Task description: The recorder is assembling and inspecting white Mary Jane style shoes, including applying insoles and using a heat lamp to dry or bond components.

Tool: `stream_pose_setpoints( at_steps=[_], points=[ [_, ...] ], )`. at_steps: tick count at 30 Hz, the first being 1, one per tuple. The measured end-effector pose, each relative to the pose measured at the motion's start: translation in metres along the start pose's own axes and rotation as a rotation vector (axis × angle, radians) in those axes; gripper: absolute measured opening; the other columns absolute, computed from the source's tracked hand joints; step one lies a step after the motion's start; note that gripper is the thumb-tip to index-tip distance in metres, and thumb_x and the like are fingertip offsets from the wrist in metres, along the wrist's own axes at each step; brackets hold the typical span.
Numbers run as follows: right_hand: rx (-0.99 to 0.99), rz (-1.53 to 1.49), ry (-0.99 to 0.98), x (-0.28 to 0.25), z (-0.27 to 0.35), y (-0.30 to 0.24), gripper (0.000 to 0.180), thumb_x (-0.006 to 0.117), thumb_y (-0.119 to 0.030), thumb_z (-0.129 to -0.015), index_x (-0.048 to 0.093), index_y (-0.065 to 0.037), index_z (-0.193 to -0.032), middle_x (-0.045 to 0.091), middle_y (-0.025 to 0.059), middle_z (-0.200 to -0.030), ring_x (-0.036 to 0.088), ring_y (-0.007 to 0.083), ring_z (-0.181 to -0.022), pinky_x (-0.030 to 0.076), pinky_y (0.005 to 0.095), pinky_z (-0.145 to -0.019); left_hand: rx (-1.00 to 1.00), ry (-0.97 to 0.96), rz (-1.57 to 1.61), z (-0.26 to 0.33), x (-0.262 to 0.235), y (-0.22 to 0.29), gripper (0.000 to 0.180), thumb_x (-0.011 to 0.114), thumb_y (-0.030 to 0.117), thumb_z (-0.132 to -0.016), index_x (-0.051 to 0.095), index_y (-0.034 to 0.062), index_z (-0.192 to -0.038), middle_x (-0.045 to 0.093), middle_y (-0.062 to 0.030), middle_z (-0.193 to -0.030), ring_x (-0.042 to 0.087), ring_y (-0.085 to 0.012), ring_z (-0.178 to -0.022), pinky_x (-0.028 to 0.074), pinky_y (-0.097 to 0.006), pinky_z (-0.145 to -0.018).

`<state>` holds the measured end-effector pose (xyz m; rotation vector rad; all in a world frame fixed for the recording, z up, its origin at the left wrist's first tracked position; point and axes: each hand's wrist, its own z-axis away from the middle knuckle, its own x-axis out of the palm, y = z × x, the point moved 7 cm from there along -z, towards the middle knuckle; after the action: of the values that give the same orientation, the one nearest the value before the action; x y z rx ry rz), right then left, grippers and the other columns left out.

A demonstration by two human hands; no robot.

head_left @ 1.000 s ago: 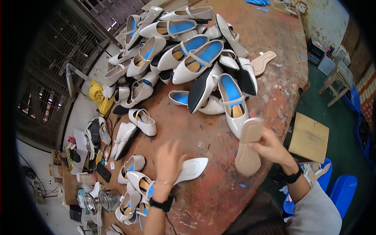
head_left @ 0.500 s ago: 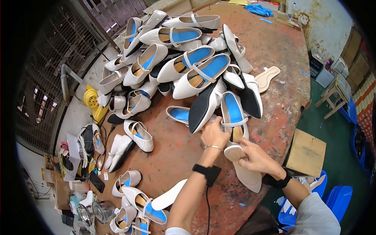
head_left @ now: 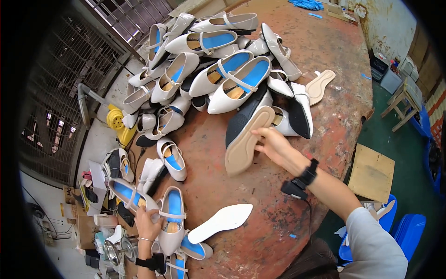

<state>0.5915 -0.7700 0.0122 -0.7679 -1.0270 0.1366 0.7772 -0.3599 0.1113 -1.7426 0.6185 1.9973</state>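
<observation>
My left hand (head_left: 148,225) is at the lower left, its fingers closed on the toe part of a white strapped shoe (head_left: 125,193) with a blue heel pad inside. A second white shoe (head_left: 173,207) stands right beside that hand; whether the fingers also grip it is hidden. My right hand (head_left: 276,148) pinches a beige padded insole (head_left: 248,149) at its edge, holding it up in front of the pile of white shoes (head_left: 241,88). Between my hands, a white insole (head_left: 223,222) lies near more shoes (head_left: 197,249).
Another beige insole (head_left: 319,87) lies right of the pile. A yellow tool (head_left: 118,125) and a cluttered side surface line the left. Beyond the table's right edge are a wooden stool (head_left: 369,172) and blue bins (head_left: 409,237). Blue gloves (head_left: 306,4) lie at the far end.
My left hand has moved from the pile to the lower-left shoes, and two shoes have left the pile's front. My right hand has raised the beige insole up and left.
</observation>
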Motion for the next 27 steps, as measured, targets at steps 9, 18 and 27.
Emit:
stream_pose_setpoints(
  at_steps=[9,18,27],
  points=[
    [-0.241,0.99,-0.528,0.127,0.073,0.046,0.024,0.059,-0.016,-0.08,0.061,0.005,-0.091,0.064,0.0229,-0.088,0.064,0.0306,-0.08,0.05,0.0424,-0.068,-0.004,0.091,0.558,-0.005,-0.004,0.006,0.055,0.056,0.027,-0.096,0.041,0.0012,-0.143,0.04,-0.0252,-0.146,0.039,-0.0344,-0.136,0.034,-0.041,-0.109],
    [-0.215,1.166,-0.312,0.083,0.048,0.017,0.032,0.058,-0.01,-0.074,0.065,0.0,-0.104,0.065,0.0189,-0.105,0.064,0.0329,-0.096,0.051,0.0389,-0.082,0.091,0.162,0.01,-0.016,0.011,0.087,0.072,0.076,0.031,-0.074,0.049,0.0159,-0.14,0.037,-0.0179,-0.149,0.031,-0.0457,-0.136,0.025,-0.053,-0.112],
    [-0.472,1.426,-0.078,0.056,-0.039,-0.038,0.034,0.056,-0.012,-0.072,0.066,0.002,-0.102,0.057,0.0248,-0.112,0.058,0.0412,-0.1,0.047,0.0474,-0.088,0.206,0.235,-0.074,-0.014,-0.033,0.058,0.027,0.064,-0.001,-0.07,0.076,0.011,-0.091,0.065,-0.0071,-0.089,0.058,-0.0294,-0.09,0.049,-0.039,-0.08]
  ],
)
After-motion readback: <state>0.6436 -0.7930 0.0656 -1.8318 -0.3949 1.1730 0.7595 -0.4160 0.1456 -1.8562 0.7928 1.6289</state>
